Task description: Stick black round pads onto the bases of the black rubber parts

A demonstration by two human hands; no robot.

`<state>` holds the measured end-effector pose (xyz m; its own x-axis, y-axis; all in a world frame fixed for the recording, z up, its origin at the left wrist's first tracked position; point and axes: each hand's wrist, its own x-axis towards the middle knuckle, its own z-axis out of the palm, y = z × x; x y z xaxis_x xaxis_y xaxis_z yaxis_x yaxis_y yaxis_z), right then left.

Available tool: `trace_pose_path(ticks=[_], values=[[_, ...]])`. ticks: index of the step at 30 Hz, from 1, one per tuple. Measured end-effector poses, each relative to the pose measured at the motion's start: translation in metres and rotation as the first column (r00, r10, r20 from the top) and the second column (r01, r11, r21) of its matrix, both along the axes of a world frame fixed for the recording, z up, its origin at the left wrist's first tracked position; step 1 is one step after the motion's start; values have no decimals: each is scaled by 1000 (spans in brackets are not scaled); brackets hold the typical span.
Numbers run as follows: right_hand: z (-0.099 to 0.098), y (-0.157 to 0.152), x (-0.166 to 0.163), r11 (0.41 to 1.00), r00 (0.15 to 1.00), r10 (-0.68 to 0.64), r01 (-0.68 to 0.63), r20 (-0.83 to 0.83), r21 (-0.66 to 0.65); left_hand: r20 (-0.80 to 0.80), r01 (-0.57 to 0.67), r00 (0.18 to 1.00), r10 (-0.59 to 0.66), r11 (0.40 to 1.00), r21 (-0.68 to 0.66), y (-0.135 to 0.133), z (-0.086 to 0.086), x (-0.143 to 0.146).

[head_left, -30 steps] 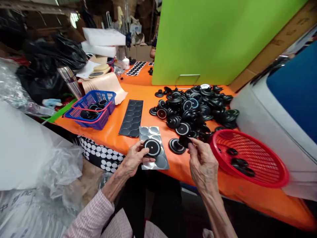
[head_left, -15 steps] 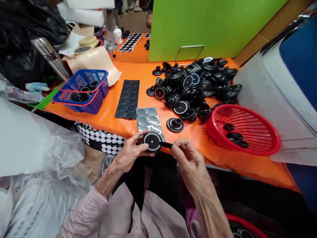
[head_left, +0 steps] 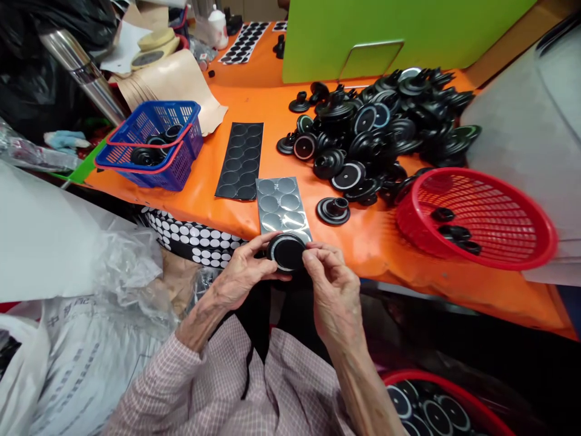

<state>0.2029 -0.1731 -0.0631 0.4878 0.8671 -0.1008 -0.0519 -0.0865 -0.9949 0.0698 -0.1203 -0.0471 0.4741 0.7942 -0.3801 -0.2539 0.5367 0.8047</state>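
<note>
My left hand (head_left: pixel 242 269) grips a black round knob base (head_left: pixel 273 257) by its rim, its flat face with a pale ring turned up toward me. Over the middle of that face lies a black round sticker (head_left: pixel 289 252). The fingertips of my right hand (head_left: pixel 334 281) are pinched together at the sticker's right edge. Beneath the knob base, a silvery sheet (head_left: pixel 281 203) with round outlines lies on the table. Beyond it is a black sheet of round stickers (head_left: pixel 240 160). One similar black base (head_left: pixel 333 211) rests stem up to the right.
A heap of black bases (head_left: pixel 363 130) covers the orange table's (head_left: pixel 254 100) back right. At right stands a red basket (head_left: pixel 476 260) holding several black pieces; at left, a blue basket (head_left: pixel 154 175). A green panel (head_left: pixel 345 30) rises behind. Below right, a red container (head_left: pixel 454 383) holds ringed discs.
My right hand has moved left, bringing the sticker from beside the knob base onto its face. The centre dot is now covered. The view has shifted slightly.
</note>
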Motion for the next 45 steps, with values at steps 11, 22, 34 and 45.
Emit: trace_pose_path(ticks=[11, 22, 34, 45], values=[[-1, 1, -3, 999, 999, 7, -5, 39, -44, 20, 9, 1000, -9, 999, 31, -2, -9, -3], [-9, 2, -8, 999, 982, -41, 36, 185, 31, 15, -29, 999, 29, 999, 15, -1, -6, -2], [-14, 2, -17, 987, 790, -105, 9, 604, 160, -26, -106, 994, 107, 994, 40, -5, -10, -3], [-19, 10, -15, 996, 889, 74, -87, 452, 8, -24, -196, 980, 196, 980, 21, -6, -10, -10]])
